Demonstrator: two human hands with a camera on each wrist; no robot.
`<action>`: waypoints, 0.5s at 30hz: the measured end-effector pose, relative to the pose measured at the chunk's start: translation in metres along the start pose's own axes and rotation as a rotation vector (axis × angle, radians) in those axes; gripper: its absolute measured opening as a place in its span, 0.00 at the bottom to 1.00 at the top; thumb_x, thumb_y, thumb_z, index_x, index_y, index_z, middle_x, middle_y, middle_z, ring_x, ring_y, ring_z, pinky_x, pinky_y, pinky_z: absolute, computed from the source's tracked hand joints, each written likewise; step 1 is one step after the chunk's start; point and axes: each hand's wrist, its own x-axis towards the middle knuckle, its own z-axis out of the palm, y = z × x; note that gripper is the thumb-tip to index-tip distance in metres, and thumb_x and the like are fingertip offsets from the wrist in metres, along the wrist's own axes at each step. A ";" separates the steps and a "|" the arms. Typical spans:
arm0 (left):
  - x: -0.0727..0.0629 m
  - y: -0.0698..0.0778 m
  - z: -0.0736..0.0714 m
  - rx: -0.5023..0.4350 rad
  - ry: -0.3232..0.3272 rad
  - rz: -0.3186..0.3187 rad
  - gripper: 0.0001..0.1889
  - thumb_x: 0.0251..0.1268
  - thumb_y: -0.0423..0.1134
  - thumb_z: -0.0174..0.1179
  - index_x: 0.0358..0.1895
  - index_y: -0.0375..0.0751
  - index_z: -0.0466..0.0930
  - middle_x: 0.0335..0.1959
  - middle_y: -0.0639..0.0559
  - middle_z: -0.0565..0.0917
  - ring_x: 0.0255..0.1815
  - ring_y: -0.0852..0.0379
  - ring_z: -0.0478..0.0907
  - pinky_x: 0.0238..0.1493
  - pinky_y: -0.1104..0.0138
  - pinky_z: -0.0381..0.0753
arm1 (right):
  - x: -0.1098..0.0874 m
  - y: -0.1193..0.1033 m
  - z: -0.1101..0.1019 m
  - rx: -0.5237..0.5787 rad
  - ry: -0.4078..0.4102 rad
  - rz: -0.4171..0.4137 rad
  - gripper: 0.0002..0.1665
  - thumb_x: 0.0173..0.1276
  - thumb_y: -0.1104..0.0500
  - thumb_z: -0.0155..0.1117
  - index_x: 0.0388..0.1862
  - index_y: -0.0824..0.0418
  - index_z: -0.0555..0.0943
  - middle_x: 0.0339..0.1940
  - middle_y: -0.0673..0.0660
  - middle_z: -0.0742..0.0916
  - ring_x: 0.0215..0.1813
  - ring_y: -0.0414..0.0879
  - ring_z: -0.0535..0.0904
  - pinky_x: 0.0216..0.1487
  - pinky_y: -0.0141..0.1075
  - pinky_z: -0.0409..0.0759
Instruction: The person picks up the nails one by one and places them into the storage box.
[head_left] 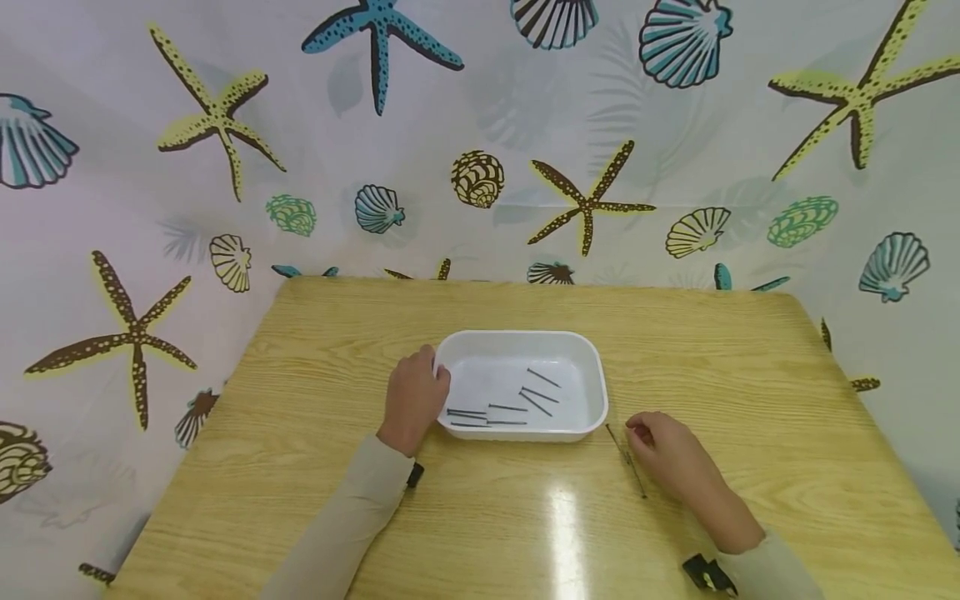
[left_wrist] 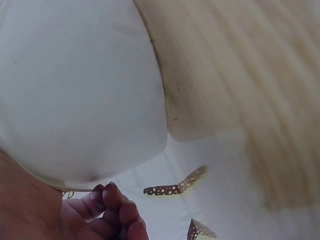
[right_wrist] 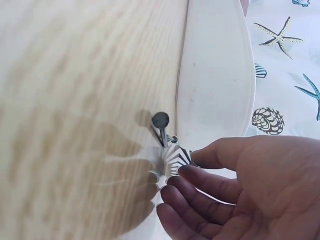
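A white plastic tray stands at the middle of the table, with several metal nails lying inside it. My left hand grips the tray's left rim between thumb and fingers; the left wrist view shows the tray's outer wall close up. Off the tray's front right corner, two nails lie nearly end to end on the table. Beside them is my right hand, its fingers loosely bent. The right wrist view shows a nail's round head just past the fingertips, with nothing visibly held.
The wood-grain table carries the tray and the loose nails. A white cloth printed with starfish and shells hangs behind the table and along its sides. A bright light reflection shows on the table's front part.
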 end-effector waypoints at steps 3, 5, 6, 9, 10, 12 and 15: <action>0.000 -0.001 0.001 -0.002 -0.004 -0.002 0.09 0.62 0.40 0.52 0.32 0.38 0.73 0.22 0.48 0.75 0.22 0.53 0.71 0.24 0.62 0.69 | -0.001 -0.001 0.001 0.005 -0.010 -0.002 0.13 0.65 0.60 0.57 0.42 0.69 0.80 0.34 0.56 0.82 0.37 0.48 0.78 0.38 0.44 0.77; 0.001 -0.002 0.001 -0.001 -0.006 -0.003 0.09 0.62 0.41 0.52 0.33 0.38 0.73 0.22 0.48 0.75 0.22 0.54 0.71 0.24 0.62 0.69 | -0.002 -0.002 0.002 0.004 -0.017 0.004 0.13 0.65 0.60 0.57 0.42 0.69 0.80 0.34 0.56 0.82 0.38 0.49 0.79 0.39 0.44 0.77; 0.001 -0.002 0.001 0.001 -0.007 -0.001 0.09 0.62 0.41 0.52 0.33 0.38 0.73 0.22 0.48 0.75 0.22 0.54 0.71 0.24 0.62 0.69 | -0.002 -0.002 0.002 0.004 -0.021 0.008 0.13 0.65 0.60 0.57 0.42 0.69 0.80 0.34 0.56 0.82 0.38 0.49 0.79 0.39 0.44 0.77; 0.001 -0.002 0.001 0.001 -0.003 0.002 0.09 0.62 0.40 0.52 0.33 0.37 0.73 0.22 0.48 0.75 0.22 0.53 0.70 0.24 0.62 0.69 | -0.002 -0.004 0.002 0.009 -0.038 0.016 0.13 0.64 0.60 0.58 0.41 0.68 0.81 0.35 0.57 0.82 0.39 0.51 0.79 0.41 0.46 0.77; 0.001 -0.002 0.001 0.002 -0.002 0.003 0.09 0.62 0.40 0.52 0.33 0.37 0.73 0.22 0.48 0.75 0.22 0.53 0.70 0.24 0.62 0.69 | -0.003 -0.005 0.002 0.012 -0.046 0.015 0.12 0.64 0.60 0.59 0.40 0.68 0.81 0.35 0.57 0.82 0.40 0.51 0.79 0.42 0.46 0.76; 0.001 -0.002 0.001 0.005 -0.003 0.003 0.08 0.62 0.40 0.52 0.32 0.38 0.73 0.22 0.48 0.75 0.22 0.53 0.70 0.24 0.61 0.69 | -0.003 -0.006 0.003 0.007 -0.056 0.014 0.12 0.63 0.60 0.59 0.39 0.68 0.81 0.35 0.56 0.81 0.39 0.51 0.79 0.42 0.46 0.76; 0.001 -0.001 0.001 0.003 -0.008 -0.002 0.08 0.63 0.40 0.52 0.33 0.38 0.73 0.23 0.48 0.75 0.23 0.53 0.71 0.25 0.62 0.70 | -0.003 -0.007 0.004 0.001 -0.063 0.014 0.11 0.62 0.60 0.60 0.38 0.67 0.81 0.34 0.56 0.81 0.39 0.50 0.79 0.42 0.46 0.76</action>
